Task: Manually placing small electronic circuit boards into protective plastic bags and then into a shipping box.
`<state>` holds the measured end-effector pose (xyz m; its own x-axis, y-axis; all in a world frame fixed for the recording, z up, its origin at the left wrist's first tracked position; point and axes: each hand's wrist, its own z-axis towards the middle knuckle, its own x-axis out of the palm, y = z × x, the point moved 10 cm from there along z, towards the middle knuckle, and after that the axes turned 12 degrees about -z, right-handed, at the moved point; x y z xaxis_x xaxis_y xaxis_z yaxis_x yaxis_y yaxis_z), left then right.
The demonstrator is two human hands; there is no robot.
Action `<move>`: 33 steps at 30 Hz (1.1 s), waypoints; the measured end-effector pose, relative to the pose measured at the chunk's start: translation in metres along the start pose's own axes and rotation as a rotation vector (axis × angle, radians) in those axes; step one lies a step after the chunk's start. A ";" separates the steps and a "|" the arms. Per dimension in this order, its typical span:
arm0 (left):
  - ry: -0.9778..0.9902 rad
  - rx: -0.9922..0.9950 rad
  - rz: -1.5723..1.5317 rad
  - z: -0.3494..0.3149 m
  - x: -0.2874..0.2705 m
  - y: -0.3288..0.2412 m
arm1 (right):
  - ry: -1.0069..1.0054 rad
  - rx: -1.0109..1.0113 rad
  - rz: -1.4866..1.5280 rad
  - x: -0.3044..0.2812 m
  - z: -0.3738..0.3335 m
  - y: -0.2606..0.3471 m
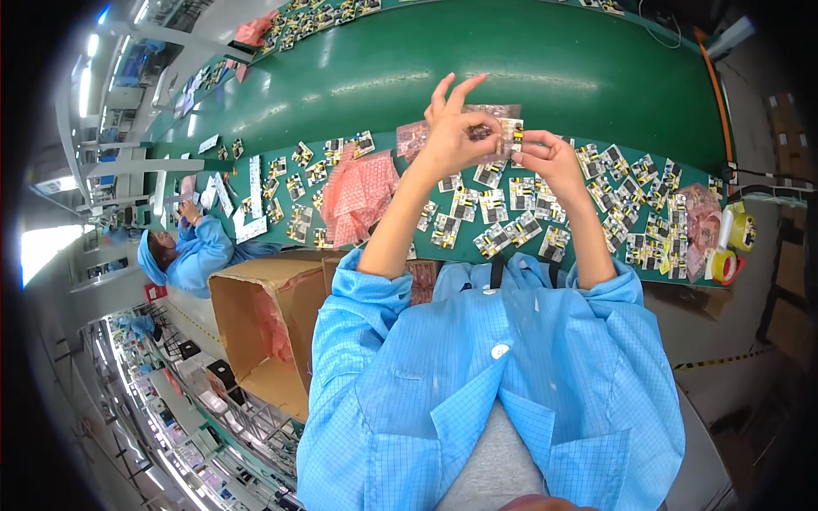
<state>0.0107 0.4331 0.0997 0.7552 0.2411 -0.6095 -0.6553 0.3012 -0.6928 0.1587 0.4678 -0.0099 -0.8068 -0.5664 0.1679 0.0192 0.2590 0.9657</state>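
Note:
Over the near part of the green table, my left hand (pixel 452 134) pinches a clear pinkish bubble-wrap bag (pixel 504 111) between thumb and forefinger, its other fingers raised. Opposite it, my right hand (pixel 552 163) grips the edge of a small circuit board (pixel 517 136) with yellow and black parts. The board stands upright at the bag, and I cannot tell how much of it is inside. Just left of my left wrist lies another pink bubble bag (pixel 411 139). Below my hands, several similar circuit boards (pixel 493 206) lie spread on the table.
A pile of pink bubble bags (pixel 358 196) lies left of my left arm. Tape rolls (pixel 727 266) sit at the table's right end, beside more bubble wrap (pixel 700 217). An open cardboard box (pixel 264 328) stands at my left. A co-worker in blue (pixel 200 255) works further left along the green table (pixel 554 51).

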 end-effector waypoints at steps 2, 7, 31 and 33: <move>0.059 -0.037 -0.026 -0.004 0.005 -0.002 | -0.019 0.021 -0.021 -0.005 -0.002 -0.003; 0.084 0.093 0.017 -0.011 0.005 -0.023 | 0.085 0.130 -0.025 0.003 -0.005 -0.010; -0.135 0.119 0.108 -0.054 -0.039 -0.022 | -0.006 -0.002 -0.265 0.034 -0.011 0.009; -0.163 0.153 0.123 -0.057 -0.033 -0.029 | 0.006 0.031 -0.129 0.036 -0.010 0.003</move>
<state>0.0036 0.3642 0.1183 0.6709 0.4259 -0.6070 -0.7415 0.3937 -0.5433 0.1356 0.4399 0.0015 -0.7980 -0.6011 0.0444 -0.1027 0.2083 0.9727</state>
